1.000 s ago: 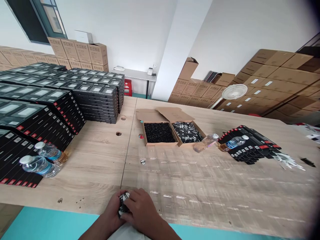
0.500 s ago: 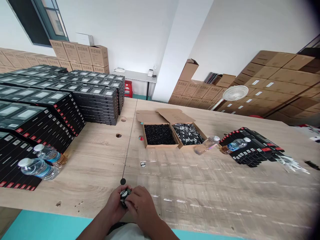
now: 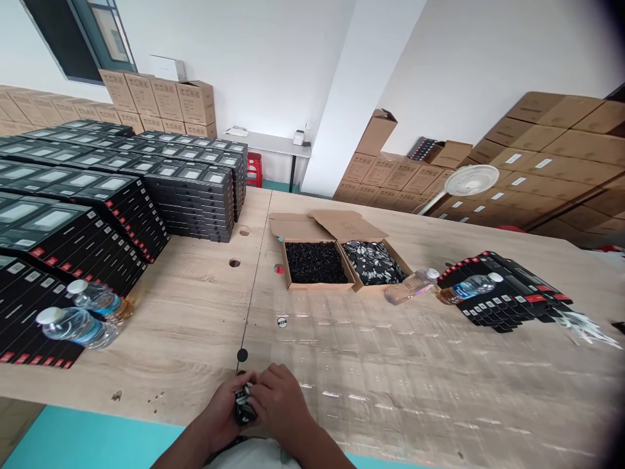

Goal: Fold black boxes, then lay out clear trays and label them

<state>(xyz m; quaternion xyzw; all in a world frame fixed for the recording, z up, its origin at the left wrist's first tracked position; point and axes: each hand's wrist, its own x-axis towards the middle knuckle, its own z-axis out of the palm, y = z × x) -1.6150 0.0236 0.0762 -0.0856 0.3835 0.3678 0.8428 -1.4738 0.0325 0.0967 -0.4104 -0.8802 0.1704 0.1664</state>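
Observation:
At the table's near edge my left hand [image 3: 223,412] is closed around some small black pieces with white marks [image 3: 243,402]. My right hand [image 3: 280,400] meets it from the right, its fingers pressed on the same pieces. Just beyond the hands a black disc [image 3: 242,355] lies on the seam of the wooden table [image 3: 195,312]. A round black-and-white sticker [image 3: 282,322] is further up. Two open cartons stand side by side, one with small black parts [image 3: 314,262], the other with black-and-white pieces [image 3: 374,262].
Rows of clear plastic trays [image 3: 390,365] cover the table's right part. Stacked black boxes [image 3: 97,221] and two bottles [image 3: 81,326] stand left. Bottles [image 3: 415,286], more black boxes [image 3: 502,290] and white strips [image 3: 588,327] lie right. A fan [image 3: 471,180] is behind.
The held pieces have turned and sit slightly lower, with more of the black part showing below my fingers. The view has shifted a little, so the background sits further right.

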